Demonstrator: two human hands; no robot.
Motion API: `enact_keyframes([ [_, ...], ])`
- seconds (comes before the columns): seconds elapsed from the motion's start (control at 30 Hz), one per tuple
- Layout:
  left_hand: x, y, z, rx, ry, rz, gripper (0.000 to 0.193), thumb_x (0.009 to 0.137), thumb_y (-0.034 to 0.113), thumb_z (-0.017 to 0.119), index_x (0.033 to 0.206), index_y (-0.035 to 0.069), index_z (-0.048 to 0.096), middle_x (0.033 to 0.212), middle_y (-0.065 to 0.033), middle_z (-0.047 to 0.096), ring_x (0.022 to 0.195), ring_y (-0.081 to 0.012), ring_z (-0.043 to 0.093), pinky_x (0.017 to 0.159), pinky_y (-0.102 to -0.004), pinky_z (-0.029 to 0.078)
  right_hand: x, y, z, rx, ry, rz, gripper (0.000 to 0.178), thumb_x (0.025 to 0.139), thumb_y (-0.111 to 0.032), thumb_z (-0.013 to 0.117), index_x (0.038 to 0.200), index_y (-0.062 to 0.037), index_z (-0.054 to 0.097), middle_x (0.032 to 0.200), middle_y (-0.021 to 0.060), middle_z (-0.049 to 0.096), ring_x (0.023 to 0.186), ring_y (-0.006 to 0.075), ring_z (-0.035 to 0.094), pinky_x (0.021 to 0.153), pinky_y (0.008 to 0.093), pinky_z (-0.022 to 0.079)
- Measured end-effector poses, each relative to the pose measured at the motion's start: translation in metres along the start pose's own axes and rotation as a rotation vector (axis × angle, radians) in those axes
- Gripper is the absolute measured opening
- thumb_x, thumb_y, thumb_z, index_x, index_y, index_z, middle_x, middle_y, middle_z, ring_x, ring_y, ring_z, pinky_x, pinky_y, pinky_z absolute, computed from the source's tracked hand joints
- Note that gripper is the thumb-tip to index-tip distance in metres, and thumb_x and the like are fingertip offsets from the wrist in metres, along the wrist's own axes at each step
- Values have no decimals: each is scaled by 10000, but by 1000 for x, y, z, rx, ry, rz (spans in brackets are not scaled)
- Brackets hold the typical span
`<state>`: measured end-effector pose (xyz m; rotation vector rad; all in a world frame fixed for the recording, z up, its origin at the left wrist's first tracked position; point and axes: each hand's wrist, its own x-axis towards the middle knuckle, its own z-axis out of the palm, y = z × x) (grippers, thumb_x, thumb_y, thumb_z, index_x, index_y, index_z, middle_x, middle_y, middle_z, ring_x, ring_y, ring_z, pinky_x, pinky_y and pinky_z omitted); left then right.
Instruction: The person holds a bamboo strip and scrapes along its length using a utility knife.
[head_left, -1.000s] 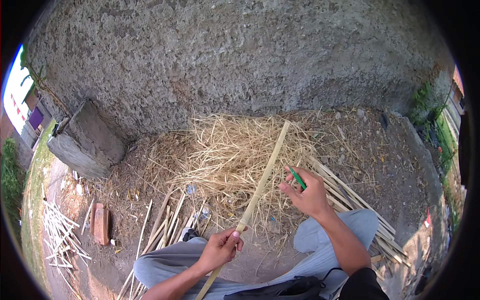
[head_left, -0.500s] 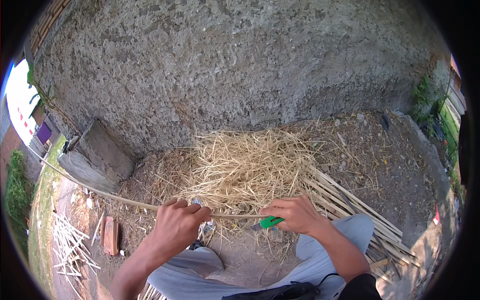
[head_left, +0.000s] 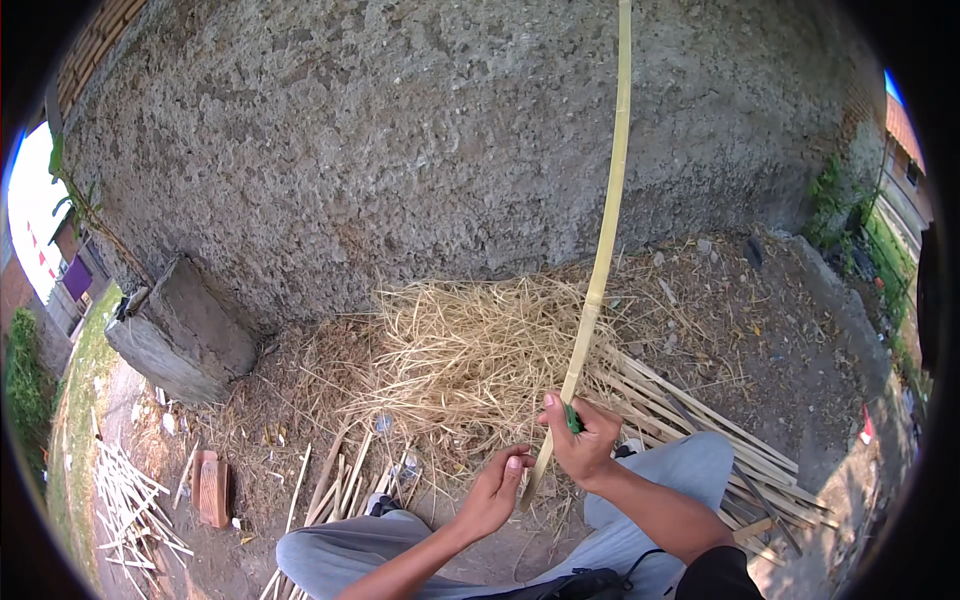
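A long, pale bamboo strip (head_left: 607,235) rises from near my lap, up past the pile and across the wall to the top of the view. My right hand (head_left: 588,445) is closed around its lower part, thumb lying along the strip. The same hand also holds a green-handled utility knife (head_left: 572,418), mostly covered by the fingers; its blade is hidden. Just left of the strip's lower end is my left hand (head_left: 495,492), fingers loosely bent and thumb apart. Its fingertips come close to the strip; whether they touch it I cannot tell.
Thin shavings (head_left: 470,350) are heaped before a rough grey wall (head_left: 420,140). Bamboo strips (head_left: 700,415) lie beside my right knee, others (head_left: 345,480) by my left. Farther left are a reddish brick (head_left: 210,490), scattered pale sticks (head_left: 130,510) and a concrete block (head_left: 190,325).
The bamboo strip has swung from lying sideways toward the left to pointing up and away. My left hand has let go of it and moved right and lower. The right hand has turned upright.
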<state>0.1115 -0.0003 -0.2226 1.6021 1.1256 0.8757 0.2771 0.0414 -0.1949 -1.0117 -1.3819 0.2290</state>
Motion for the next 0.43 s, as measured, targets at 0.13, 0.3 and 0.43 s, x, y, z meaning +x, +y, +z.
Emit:
enact_keyframes([
  [0.13,-13,-12,28,-215,-32,-65,454,1080,397,362,1033,-1,574,702,3,502,598,-89,445,560,-255,403,-10,14,5,-47,8,53,83,844,-56,747,875,6,701,675,115,690,543,182,679,474,290,483],
  [0.3,-19,1,15,-486,85,-343,409,1073,399,399,879,58,517,605,44,359,484,-39,278,440,-221,229,-11,19,8,-57,-149,78,247,822,-133,796,992,26,715,648,123,658,517,186,646,488,296,469],
  [0.43,-31,6,-19,-786,-63,-655,407,1052,443,428,893,77,505,605,35,336,465,-75,277,422,-249,223,2,8,-4,-73,-496,130,340,874,-282,772,1076,-18,703,668,120,665,538,186,655,500,303,479],
])
